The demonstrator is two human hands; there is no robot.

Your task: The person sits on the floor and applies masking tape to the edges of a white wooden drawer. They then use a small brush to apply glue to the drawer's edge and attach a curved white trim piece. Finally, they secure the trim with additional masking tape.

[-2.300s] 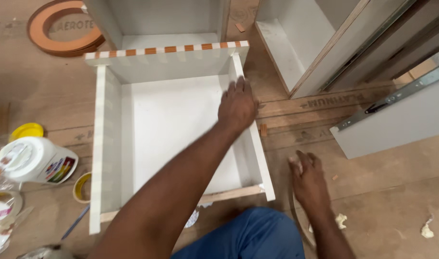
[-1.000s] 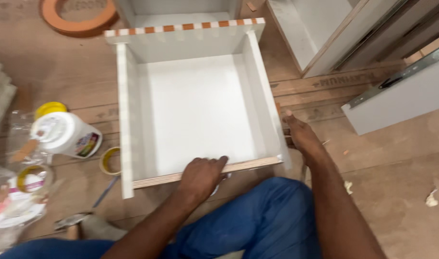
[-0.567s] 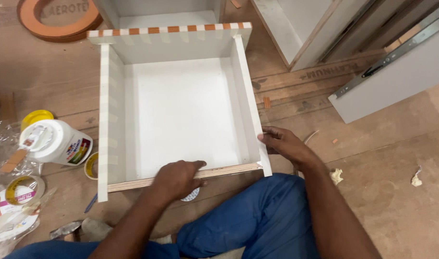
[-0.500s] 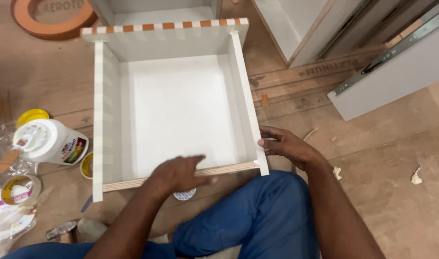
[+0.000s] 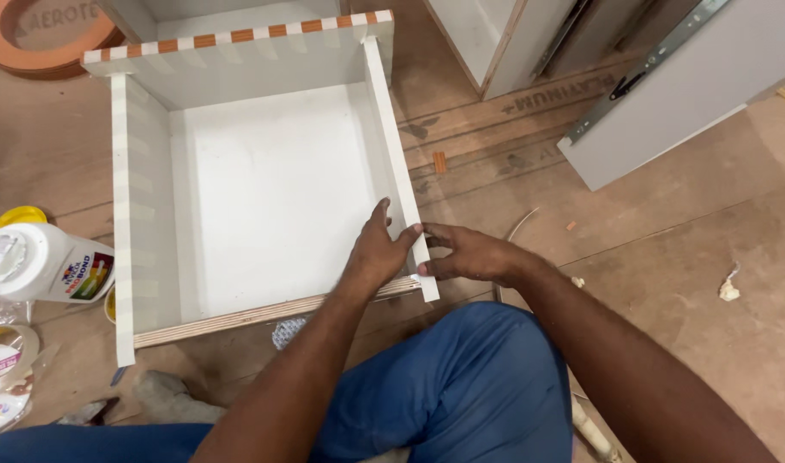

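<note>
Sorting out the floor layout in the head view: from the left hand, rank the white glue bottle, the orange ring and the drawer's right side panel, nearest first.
1. Drawer's right side panel: touching the left hand.
2. White glue bottle: far left on the floor.
3. Orange ring: top left corner.
</note>
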